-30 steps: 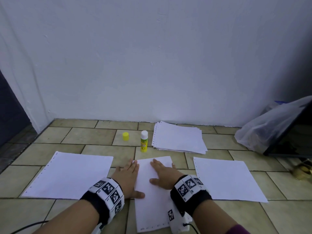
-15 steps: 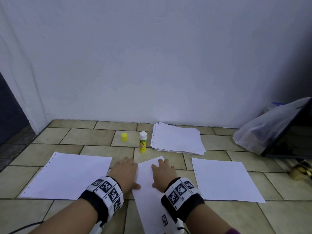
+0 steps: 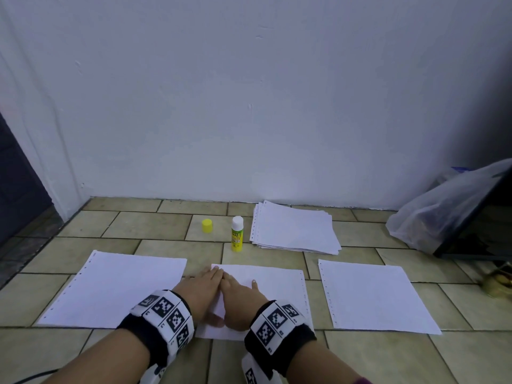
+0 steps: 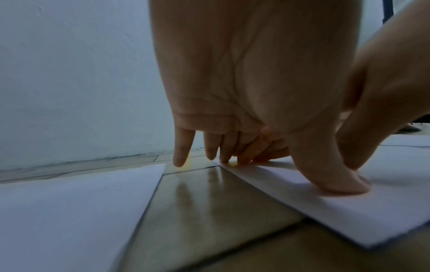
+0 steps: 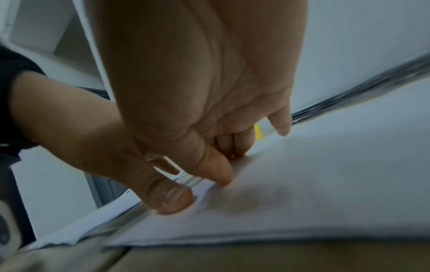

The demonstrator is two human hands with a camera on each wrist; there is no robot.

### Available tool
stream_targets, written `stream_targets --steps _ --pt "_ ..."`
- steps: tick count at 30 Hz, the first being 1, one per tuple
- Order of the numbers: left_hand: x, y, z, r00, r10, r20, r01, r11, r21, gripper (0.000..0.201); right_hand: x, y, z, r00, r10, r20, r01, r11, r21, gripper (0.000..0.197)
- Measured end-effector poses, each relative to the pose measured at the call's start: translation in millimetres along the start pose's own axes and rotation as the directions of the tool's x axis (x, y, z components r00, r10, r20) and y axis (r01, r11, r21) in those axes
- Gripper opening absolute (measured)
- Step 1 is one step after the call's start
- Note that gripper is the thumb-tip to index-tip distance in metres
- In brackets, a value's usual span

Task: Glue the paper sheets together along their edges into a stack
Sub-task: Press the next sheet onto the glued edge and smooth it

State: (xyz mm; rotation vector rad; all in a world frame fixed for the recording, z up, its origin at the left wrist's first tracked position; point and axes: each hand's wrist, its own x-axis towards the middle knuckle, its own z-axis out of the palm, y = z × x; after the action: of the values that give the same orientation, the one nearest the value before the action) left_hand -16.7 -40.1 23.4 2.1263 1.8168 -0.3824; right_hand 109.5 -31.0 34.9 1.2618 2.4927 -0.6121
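Tiled floor (image 3: 155,228) against a pale wall: from the head view, both hands lie flat along the left edge of the middle sheet (image 3: 277,284), left hand (image 3: 199,292) and right hand (image 3: 238,300) touching, fingers straight, no grip closed on anything. Glue stick (image 3: 237,233) stands uncapped beyond, cap (image 3: 207,225) beside it, paper pile (image 3: 293,228) nearby.

Left wrist view: thumb (image 4: 330,176) and fingertips (image 4: 223,156) press the sheet's edge (image 4: 267,187).

Right wrist view: right thumb (image 5: 216,169) presses down too. Paper this thin looks light, floppy and easily creased; flat palms along the edge seem the safest hold.
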Motion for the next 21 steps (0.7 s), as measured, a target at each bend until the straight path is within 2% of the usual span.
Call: stream_targets --steps 2,4,9,14,17,20,21 --pt "1 -1 0 0.999 -0.004 0.035 0.002 0.999 0.053 0.106 2 4 2 0.999 0.026 0.028 -0.026 1.0 0.008 0.078" --pt "0 0 -1 0.998 -0.015 0.061 0.008 0.994 0.105 0.106 2 15 3 0.992 0.105 0.069 -0.107 0.994 0.029 0.074" --pt "2 0 -3 0.996 -0.033 0.088 0.022 0.992 0.128 0.106 -16 60 -4 0.951 0.278 0.135 -0.287 0.957 0.049 0.079" --pt "-3 -2 -8 0.996 -0.008 0.089 -0.008 0.984 0.176 0.104 -31 83 -7 0.93 0.341 0.138 -0.353 0.932 0.077 0.077" --pt "-5 2 -21 0.998 -0.047 0.044 0.037 0.978 0.204 0.088 -28 79 -7 0.946 0.32 0.055 -0.324 0.942 0.093 0.082" --pt "-5 14 -29 0.996 -0.078 -0.048 0.086 0.971 0.222 0.066 -26 73 -6 0.955 0.296 -0.023 -0.297 0.955 -0.02 0.08" --pt "-4 18 -28 0.995 -0.058 -0.076 0.071 0.981 0.18 0.059 -25 70 -6 0.951 0.307 -0.044 -0.31 0.948 -0.074 0.076"
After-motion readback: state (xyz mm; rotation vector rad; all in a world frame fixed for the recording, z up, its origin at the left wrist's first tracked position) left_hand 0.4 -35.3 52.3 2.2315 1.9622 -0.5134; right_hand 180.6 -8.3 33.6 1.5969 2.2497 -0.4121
